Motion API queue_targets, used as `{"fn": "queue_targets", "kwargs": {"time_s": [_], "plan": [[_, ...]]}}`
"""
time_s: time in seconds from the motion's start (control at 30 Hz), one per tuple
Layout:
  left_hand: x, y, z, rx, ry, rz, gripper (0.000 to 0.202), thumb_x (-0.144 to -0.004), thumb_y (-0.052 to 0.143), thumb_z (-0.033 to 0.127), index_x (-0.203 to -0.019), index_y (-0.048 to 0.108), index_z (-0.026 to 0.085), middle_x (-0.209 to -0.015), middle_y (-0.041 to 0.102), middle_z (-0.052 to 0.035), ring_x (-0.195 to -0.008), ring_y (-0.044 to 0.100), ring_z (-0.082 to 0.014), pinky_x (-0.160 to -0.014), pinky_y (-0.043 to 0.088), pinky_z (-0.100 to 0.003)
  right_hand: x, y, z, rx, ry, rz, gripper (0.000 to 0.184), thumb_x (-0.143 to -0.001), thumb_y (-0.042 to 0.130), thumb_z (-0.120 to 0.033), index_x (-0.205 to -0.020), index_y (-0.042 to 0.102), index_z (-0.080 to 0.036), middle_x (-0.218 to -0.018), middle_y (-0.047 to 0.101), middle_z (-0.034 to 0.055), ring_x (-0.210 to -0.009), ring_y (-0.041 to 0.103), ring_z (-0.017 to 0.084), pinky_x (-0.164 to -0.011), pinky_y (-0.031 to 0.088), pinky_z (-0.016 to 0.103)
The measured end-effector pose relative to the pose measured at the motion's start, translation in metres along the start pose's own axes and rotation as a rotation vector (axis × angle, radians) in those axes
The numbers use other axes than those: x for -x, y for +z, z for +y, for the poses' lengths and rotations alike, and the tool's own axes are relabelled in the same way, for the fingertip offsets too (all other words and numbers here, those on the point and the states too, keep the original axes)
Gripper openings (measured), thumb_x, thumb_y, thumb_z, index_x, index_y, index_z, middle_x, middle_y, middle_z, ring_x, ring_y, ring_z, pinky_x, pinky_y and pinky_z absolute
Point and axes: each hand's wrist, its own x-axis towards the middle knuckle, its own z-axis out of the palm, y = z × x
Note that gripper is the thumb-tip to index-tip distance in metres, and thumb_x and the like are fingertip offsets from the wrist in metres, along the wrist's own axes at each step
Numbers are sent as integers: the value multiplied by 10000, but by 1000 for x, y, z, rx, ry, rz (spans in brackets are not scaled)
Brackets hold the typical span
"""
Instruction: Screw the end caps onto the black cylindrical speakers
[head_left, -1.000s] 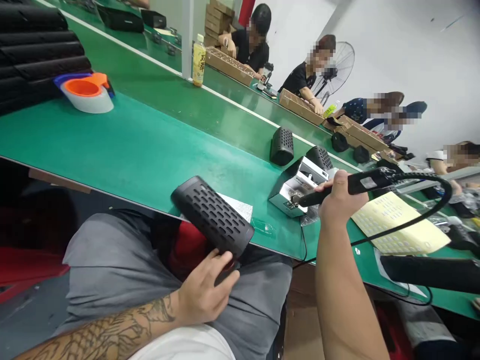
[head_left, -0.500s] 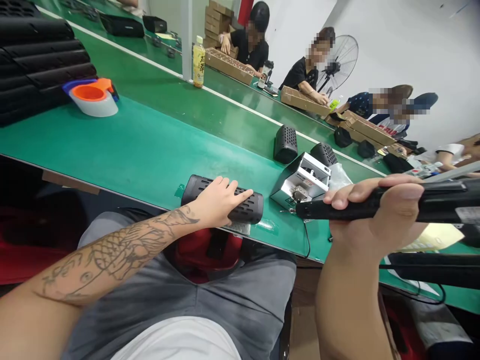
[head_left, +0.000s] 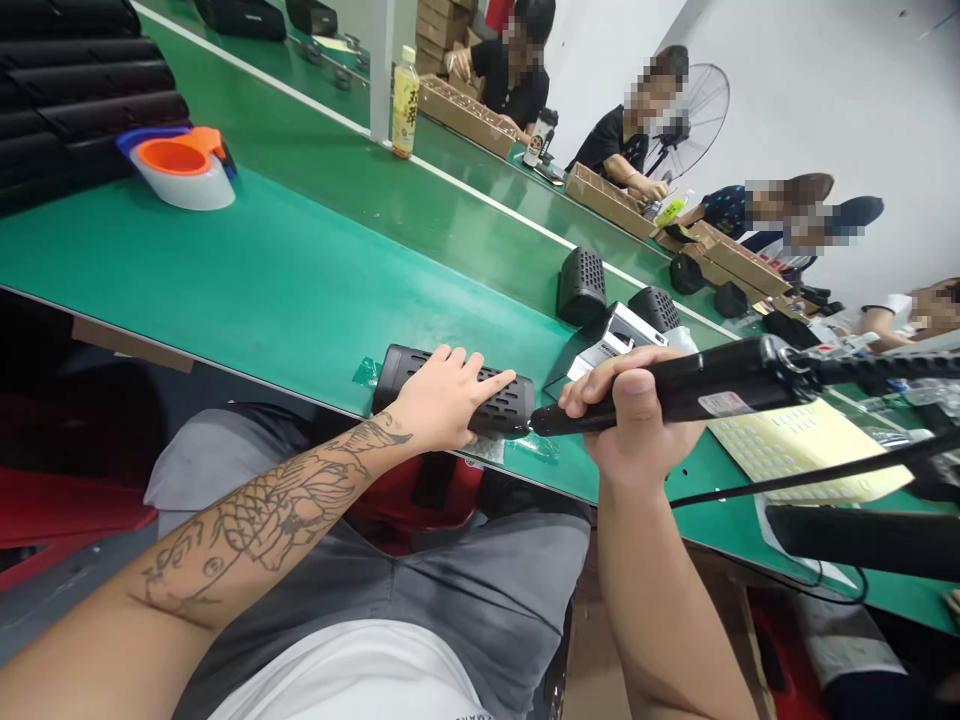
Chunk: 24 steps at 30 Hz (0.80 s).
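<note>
My left hand lies over a black perforated speaker casing at the table's near edge, fingers wrapped over its top. The casing rests on its side on the green table mat. In my right hand is a black electric screwdriver, held level with its fingers closed round the body. The tool's tip is at the casing's right end; whether it touches a screw is too small to tell. Just behind the screwdriver sits a silver screw feeder, partly covered by my right hand.
Two more perforated casings, one upright casing nearer, stand behind the feeder. A tape roll and stacked black casings are at left. A yellow sheet and cables lie at right. A bottle stands beyond; co-workers sit opposite.
My right hand has brought the screwdriver left from the screw feeder to the right end of the speaker casing. My left hand stays on the casing.
</note>
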Motion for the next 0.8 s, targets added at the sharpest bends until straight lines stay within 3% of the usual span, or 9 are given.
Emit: {"fn": "queue_targets", "kwargs": {"time_s": [0.23,0.67,0.8], "plan": [[1,0,0,8,-1,5,1093,-953,943,443,-1942,495,307,-1630,717,-231,-1396,669,-455,-1210,442,-561,3,0,8,46,85,-48,472,-971,1052,-534,-828,709,-244,-638,687,-56,-478,658,149,-509,639,325],[-1,-6,2,39,-32,-14,1082,-928,957,451,-1917,532,337,-1577,745,-228,-1370,683,-464,-1182,440,-569,1,-4,15,-38,82,-131,421,-945,1084,-481,-961,728,-255,-652,700,-92,-464,651,128,-519,651,287],[-1,-7,2,42,-36,-13,1071,-931,947,432,-1915,533,347,-1576,748,-232,-1371,678,-465,-1176,434,-569,0,-5,17,-68,62,-190,450,-939,1085,-527,-970,725,-258,-657,696,-95,-443,634,119,-509,646,279]]}}
